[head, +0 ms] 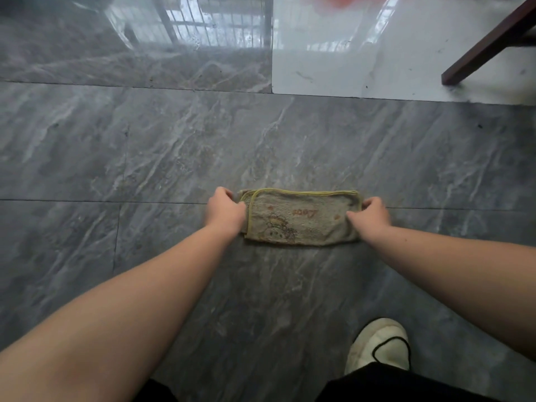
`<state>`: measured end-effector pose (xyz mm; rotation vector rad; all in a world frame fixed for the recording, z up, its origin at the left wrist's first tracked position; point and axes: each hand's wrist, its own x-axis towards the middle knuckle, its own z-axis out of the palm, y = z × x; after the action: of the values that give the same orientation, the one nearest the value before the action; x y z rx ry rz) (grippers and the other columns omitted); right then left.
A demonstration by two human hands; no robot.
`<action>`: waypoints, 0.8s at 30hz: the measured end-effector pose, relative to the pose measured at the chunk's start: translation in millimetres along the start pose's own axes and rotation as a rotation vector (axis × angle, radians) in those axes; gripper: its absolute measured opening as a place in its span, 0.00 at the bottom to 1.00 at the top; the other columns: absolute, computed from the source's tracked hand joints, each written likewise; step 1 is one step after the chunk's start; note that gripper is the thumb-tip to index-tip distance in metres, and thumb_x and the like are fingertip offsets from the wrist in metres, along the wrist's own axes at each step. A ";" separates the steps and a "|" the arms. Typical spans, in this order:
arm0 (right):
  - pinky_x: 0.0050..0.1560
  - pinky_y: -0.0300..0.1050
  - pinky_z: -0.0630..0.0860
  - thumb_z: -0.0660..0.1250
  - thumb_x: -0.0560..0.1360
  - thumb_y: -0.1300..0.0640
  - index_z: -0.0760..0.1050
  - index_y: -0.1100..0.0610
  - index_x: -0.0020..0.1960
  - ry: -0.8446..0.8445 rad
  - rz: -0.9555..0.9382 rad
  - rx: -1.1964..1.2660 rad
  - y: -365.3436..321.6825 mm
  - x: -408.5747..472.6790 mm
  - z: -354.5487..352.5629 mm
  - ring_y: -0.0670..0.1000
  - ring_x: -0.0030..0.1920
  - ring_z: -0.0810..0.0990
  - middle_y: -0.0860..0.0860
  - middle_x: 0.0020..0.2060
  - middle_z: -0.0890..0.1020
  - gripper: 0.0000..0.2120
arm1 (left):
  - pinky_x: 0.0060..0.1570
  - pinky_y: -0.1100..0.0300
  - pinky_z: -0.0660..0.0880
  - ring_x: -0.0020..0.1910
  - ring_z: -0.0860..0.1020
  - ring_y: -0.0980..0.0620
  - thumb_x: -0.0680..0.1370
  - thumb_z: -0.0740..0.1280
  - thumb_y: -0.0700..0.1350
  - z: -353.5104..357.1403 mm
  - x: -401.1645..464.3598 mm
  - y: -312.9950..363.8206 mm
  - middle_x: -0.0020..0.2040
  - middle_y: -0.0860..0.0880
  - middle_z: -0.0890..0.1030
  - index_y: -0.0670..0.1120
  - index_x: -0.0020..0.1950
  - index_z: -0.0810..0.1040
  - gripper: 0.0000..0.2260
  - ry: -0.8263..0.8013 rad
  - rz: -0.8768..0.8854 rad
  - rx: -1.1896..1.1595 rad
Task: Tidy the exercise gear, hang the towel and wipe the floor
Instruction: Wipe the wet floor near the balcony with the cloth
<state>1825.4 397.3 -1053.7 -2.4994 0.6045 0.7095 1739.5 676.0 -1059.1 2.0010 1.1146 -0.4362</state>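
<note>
Between both hands, the folded cloth (301, 217) lies flat on the grey floor (174, 146), long axis running hand to hand. Left hand (224, 211) and right hand (372, 213) each pinch one short end, equally near. White shoe (380, 343) stands behind the right hand.

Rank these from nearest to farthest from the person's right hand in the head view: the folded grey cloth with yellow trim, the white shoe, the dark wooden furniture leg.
1. Folded grey cloth with yellow trim: gripped at its right end by the right hand.
2. White shoe: below the hand, near the bottom edge.
3. Dark wooden furniture leg: top right corner, on the pale tile.
</note>
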 end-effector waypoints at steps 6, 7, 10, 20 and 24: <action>0.58 0.47 0.71 0.75 0.72 0.53 0.66 0.63 0.66 -0.009 0.086 -0.036 -12.4 -4.5 4.1 0.61 0.64 0.75 0.62 0.63 0.75 0.30 | 0.56 0.50 0.72 0.60 0.76 0.38 0.73 0.74 0.49 16.3 -14.0 13.4 0.59 0.40 0.77 0.42 0.60 0.67 0.23 0.022 -0.089 0.064; 0.58 0.48 0.71 0.76 0.72 0.53 0.66 0.64 0.66 -0.007 0.097 -0.038 -13.3 -4.0 4.2 0.62 0.64 0.75 0.62 0.64 0.75 0.31 | 0.55 0.50 0.72 0.60 0.76 0.38 0.73 0.74 0.49 18.1 -15.2 13.8 0.59 0.39 0.78 0.42 0.60 0.67 0.23 0.017 -0.108 0.080; 0.57 0.49 0.73 0.76 0.71 0.52 0.70 0.64 0.64 -0.026 0.097 -0.073 -17.7 -5.4 4.2 0.62 0.62 0.76 0.62 0.62 0.78 0.28 | 0.55 0.51 0.72 0.60 0.76 0.38 0.74 0.73 0.52 22.7 -15.9 9.3 0.59 0.40 0.79 0.42 0.59 0.71 0.21 -0.037 -0.126 0.139; 0.48 0.44 0.70 0.70 0.71 0.59 0.73 0.58 0.58 -0.096 0.008 -0.017 -27.5 -20.4 4.5 0.58 0.54 0.78 0.55 0.52 0.79 0.16 | 0.47 0.56 0.71 0.49 0.76 0.44 0.73 0.73 0.47 19.4 -17.9 14.3 0.46 0.49 0.76 0.48 0.53 0.69 0.15 -0.135 -0.078 -0.018; 0.50 0.44 0.72 0.72 0.72 0.58 0.73 0.58 0.58 -0.111 -0.036 0.110 -32.6 -39.0 -9.1 0.57 0.53 0.79 0.54 0.50 0.80 0.17 | 0.58 0.50 0.76 0.54 0.78 0.47 0.68 0.79 0.45 -5.3 -23.3 22.8 0.54 0.47 0.77 0.45 0.61 0.68 0.28 -0.223 -0.169 -0.283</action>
<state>1815.8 429.1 -1014.2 -2.3464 0.5418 0.7747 1745.1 660.2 -1030.6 1.5791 1.1389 -0.5420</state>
